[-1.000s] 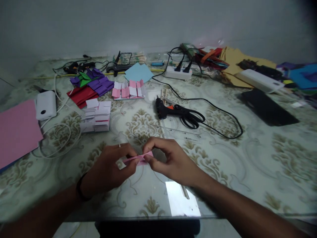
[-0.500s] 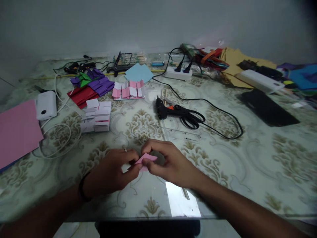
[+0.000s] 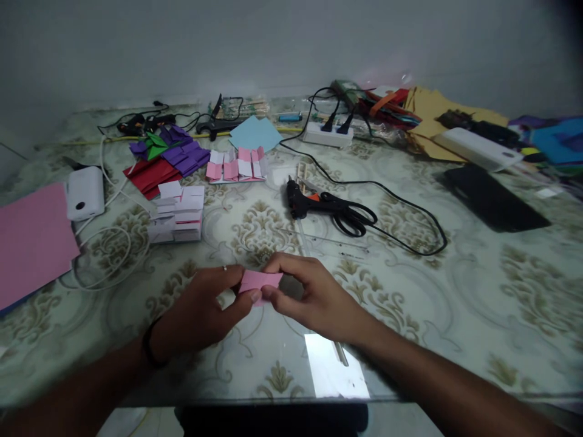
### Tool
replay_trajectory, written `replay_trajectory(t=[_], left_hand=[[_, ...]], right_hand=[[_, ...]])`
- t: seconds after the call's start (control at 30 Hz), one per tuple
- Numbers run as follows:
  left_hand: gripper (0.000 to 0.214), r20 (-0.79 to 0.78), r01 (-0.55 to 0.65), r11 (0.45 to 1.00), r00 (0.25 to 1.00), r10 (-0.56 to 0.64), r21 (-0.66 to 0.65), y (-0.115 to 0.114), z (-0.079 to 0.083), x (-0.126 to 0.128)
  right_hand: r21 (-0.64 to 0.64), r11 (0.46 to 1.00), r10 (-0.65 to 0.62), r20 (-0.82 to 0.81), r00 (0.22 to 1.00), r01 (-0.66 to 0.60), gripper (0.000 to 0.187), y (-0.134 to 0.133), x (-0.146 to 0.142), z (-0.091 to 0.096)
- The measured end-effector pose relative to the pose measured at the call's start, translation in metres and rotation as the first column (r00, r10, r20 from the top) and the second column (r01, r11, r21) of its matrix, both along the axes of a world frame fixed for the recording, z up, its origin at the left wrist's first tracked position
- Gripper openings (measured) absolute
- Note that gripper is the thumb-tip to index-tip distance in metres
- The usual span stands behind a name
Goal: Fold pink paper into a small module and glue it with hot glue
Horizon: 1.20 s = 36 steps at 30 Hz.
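Pink paper (image 3: 260,280), partly behind thumbs (image 3: 280,299), perhaps folded

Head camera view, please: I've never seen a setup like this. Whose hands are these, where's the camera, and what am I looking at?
There's no machine: a person works bare-handed, and the camera, worn on their head, looks forward and down. The left hand and right hand together hold a small piece of pink paper. On the patterned table lie a black glue gun, larger pink sheets, folded white-and-pink pieces and, farther back, a white power strip.
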<state>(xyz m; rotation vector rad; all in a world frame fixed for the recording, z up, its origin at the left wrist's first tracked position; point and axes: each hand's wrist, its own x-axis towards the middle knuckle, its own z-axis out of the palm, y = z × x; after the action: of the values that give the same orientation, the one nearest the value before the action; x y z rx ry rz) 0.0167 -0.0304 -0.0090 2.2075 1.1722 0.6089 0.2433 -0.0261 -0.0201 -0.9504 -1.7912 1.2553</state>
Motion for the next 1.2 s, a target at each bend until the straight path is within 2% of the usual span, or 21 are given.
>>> replay_trajectory(t=[0.13, 0.43, 0.63, 0.8, 0.9, 1.07, 1.2], left_hand=[[0.024, 0.053, 0.053, 0.998, 0.997, -0.054, 0.021, -0.001, -0.001, 0.002], [0.023, 0.030, 0.112, 0.993, 0.993, -0.114, 0.049, -0.003, 0.000, 0.002], [0.023, 0.113, 0.072, 0.995, 0.990, -0.080, 0.073, -0.004, 0.004, 0.001], [0.020, 0.168, 0.031, 0.995, 0.985, -0.047, 0.096, -0.004, -0.003, -0.002], [0.016, 0.147, -0.004, 0.994, 0.989, -0.012, 0.109, -0.004, -0.007, -0.003], [0.029, 0.013, 0.068, 0.995, 0.998, -0.069, 0.067, -0.002, -0.004, 0.000], [0.029, 0.005, 0.062, 0.996, 0.998, -0.063, 0.062, -0.004, -0.002, 0.002]], right_hand=[[0.008, 1.000, 0.015, 0.013, 1.000, -0.015, 0.003, -0.002, 0.000, 0.001], [0.052, 0.997, 0.051, -0.032, 0.998, -0.049, 0.010, -0.003, -0.002, 0.000], [0.097, 0.995, 0.033, -0.072, 0.997, -0.026, 0.011, -0.002, 0.000, 0.000], [0.101, 0.995, -0.006, -0.091, 0.996, 0.015, 0.011, 0.001, 0.002, -0.001], [0.103, 0.994, -0.030, -0.085, 0.996, 0.039, 0.011, 0.002, 0.002, 0.000], [0.135, 0.991, 0.006, -0.079, 0.997, 0.005, 0.014, -0.001, -0.001, 0.002], [0.126, 0.991, 0.045, -0.076, 0.996, -0.036, 0.014, -0.003, -0.001, 0.002]])
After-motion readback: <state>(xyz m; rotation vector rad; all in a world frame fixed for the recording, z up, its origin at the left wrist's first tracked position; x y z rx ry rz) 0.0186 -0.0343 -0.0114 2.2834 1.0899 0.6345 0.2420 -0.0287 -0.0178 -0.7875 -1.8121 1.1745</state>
